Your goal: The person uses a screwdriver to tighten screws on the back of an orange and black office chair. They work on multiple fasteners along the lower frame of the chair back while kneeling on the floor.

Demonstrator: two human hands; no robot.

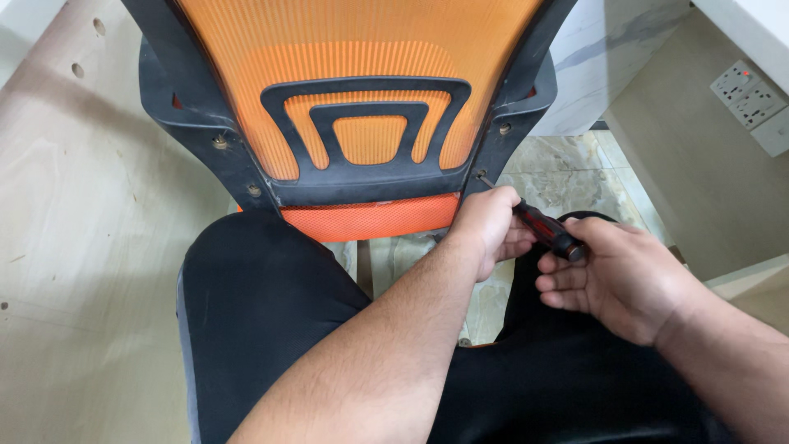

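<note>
An orange mesh chair back (362, 49) in a black plastic frame (370, 177) stands in front of me. A screwdriver (538, 226) with a black and red handle has its thin tip in a screw hole (479, 174) at the frame's lower right. My left hand (485, 226) is wrapped around the shaft and front of the handle. My right hand (612, 275) cups the butt of the handle with its fingers curled. Other screws (219, 141) sit in the frame's left side, and one more screw (504, 128) higher on the right.
My legs in black trousers (263, 304) fill the foreground beneath the chair back. A pale wooden panel (74, 247) with drilled holes lies at the left. A marbled tile floor (567, 173) shows at the right. A white wall socket (752, 94) sits at the upper right.
</note>
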